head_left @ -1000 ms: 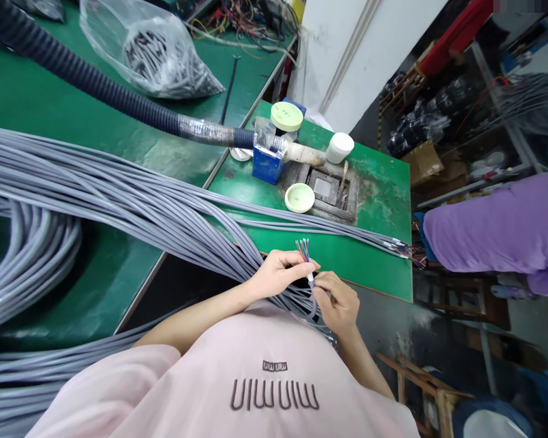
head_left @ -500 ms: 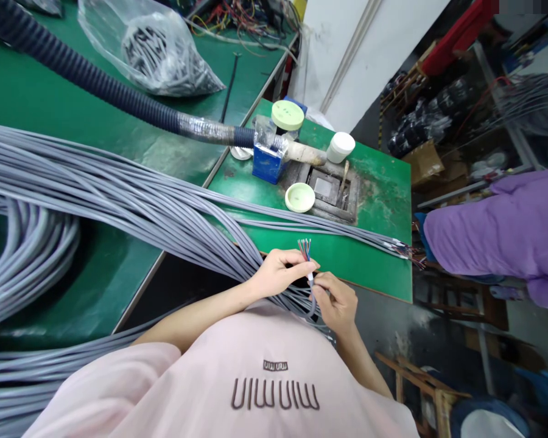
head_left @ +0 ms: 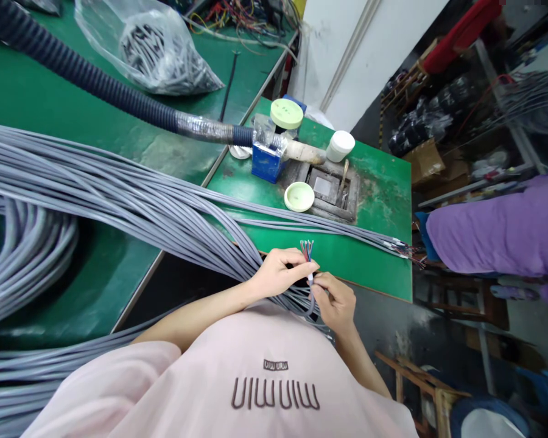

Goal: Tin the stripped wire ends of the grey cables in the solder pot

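My left hand [head_left: 278, 274] pinches a grey multi-core cable just below its stripped end, where thin coloured wires [head_left: 306, 250] fan upward from a short white sleeve [head_left: 310, 278]. My right hand [head_left: 335, 301] sits just beneath, its fingertips closed on the same cable at the sleeve. The cable [head_left: 311, 301] curves down behind my fingers. A large bundle of grey cables [head_left: 119, 188] runs across the green workbench [head_left: 360, 267] and passes under my left forearm. Part of the sleeve is hidden by my fingers.
A ribbed dark hose [head_left: 95, 100] ends at a blue tin [head_left: 265, 163] beside a metal-plated recess [head_left: 324, 185], green lids and a white jar [head_left: 340, 146]. A bag of cable pieces [head_left: 150, 52] lies beyond. A person's purple sleeve [head_left: 497, 234] stands at right.
The coloured wire tips have shifted slightly to the right, and my hands have barely moved. The purple sleeve at right has moved a little.
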A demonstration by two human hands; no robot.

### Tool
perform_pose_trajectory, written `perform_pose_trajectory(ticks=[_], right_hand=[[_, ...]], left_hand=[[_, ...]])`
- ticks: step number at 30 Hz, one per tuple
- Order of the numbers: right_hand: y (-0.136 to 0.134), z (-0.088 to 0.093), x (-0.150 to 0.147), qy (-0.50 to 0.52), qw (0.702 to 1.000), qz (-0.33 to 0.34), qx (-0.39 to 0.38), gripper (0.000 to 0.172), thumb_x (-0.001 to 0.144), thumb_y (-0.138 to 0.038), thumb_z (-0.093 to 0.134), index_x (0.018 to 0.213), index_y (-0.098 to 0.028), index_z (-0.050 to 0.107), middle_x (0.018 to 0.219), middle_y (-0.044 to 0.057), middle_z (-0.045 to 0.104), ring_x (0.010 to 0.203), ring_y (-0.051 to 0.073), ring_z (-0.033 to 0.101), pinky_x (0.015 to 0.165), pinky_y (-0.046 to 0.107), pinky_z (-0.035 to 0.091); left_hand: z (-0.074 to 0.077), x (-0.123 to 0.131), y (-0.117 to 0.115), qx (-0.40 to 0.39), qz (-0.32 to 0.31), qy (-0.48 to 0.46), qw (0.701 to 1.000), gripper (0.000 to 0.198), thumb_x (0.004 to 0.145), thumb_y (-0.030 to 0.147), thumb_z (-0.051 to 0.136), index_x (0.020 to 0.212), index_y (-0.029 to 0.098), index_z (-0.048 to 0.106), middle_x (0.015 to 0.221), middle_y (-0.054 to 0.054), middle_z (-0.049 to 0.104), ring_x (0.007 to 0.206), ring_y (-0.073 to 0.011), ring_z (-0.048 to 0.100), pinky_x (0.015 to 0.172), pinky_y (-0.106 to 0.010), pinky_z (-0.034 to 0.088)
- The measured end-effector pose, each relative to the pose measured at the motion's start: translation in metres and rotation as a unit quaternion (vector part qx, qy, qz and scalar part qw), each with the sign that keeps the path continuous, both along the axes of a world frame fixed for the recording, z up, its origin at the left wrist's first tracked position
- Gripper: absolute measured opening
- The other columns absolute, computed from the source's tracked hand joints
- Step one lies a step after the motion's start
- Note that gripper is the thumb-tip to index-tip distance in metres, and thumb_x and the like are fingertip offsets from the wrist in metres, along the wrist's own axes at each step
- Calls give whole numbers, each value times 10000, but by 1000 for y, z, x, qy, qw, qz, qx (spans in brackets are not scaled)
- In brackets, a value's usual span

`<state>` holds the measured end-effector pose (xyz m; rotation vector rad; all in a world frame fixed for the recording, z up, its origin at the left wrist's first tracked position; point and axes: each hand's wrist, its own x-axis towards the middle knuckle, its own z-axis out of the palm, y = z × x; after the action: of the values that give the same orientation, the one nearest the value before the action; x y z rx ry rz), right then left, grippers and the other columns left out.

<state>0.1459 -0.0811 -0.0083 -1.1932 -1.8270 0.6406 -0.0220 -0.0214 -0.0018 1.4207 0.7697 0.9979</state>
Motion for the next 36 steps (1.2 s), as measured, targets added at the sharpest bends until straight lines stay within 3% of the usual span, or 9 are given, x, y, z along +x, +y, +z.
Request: perform_pose_trajectory(ticks=[11,17,22,25,27,29,32,34,36], right_hand=[[-1,-5,2,-3,1000,-1,7,112,873,-152,530,808,-201,607,715,6,609,647,137,564,630,275,450],[-2,-6,2,-36,999,-18,16,163,853,-208,583,692,-198,558,615,-15,557,582,127,523,586,259,427],[-33,-24,42,-110,987,-101,-54,196,860,-317,550,718,-190,593,611,1,620,564,132,575,579,238,433],[-66,-45,84,-196,919,-220,-260,347,888,-412,465,636,-193,561,567,33,645,559,153,604,580,239,434],[-85,-57,104,-287,845,-241,-381,395,885,-406,452,559,-196,524,547,53,642,552,163,598,561,244,396],[-95,-64,108,-330,812,-225,-425,376,876,-359,461,547,-189,529,568,64,647,566,167,593,558,247,356],[-89,-64,87,-269,855,-141,-421,333,882,-331,456,611,-182,577,613,46,656,581,152,580,573,244,348],[-76,-59,65,-164,891,-75,-417,291,875,-325,469,665,-177,605,634,32,660,591,144,581,587,240,379],[-59,-54,43,-30,900,-28,-433,238,857,-324,502,735,-165,629,659,32,668,603,142,602,597,239,424]], left_hand=[[-3,1,1,11,0,14,1000,410,868,429,577,599,134,669,602,-33,600,610,-114,500,618,-248,403],[-8,8,1,220,-10,101,970,402,919,363,502,597,167,638,619,-54,639,618,-135,533,675,-294,388],[-17,13,9,294,-87,185,934,327,917,441,514,914,179,710,826,-64,721,784,-166,613,716,-295,385],[-19,6,25,318,-41,279,905,379,905,478,517,1062,175,683,974,-75,719,881,-198,607,766,-325,388],[-20,1,39,322,0,357,877,364,922,434,502,1104,163,665,1060,-92,695,955,-227,584,804,-356,388],[-22,1,51,322,22,428,844,352,919,377,510,1157,149,634,1121,-111,664,1021,-262,552,820,-383,385],[-28,11,63,320,30,496,807,387,874,357,570,1191,138,600,1130,-140,628,1063,-308,513,808,-409,383],[-32,20,67,319,28,515,795,349,856,363,590,1119,135,618,1056,-143,628,1033,-315,518,799,-410,384],[-34,28,70,320,16,521,791,246,866,342,571,988,139,635,974,-132,628,986,-302,537,789,-398,387]])
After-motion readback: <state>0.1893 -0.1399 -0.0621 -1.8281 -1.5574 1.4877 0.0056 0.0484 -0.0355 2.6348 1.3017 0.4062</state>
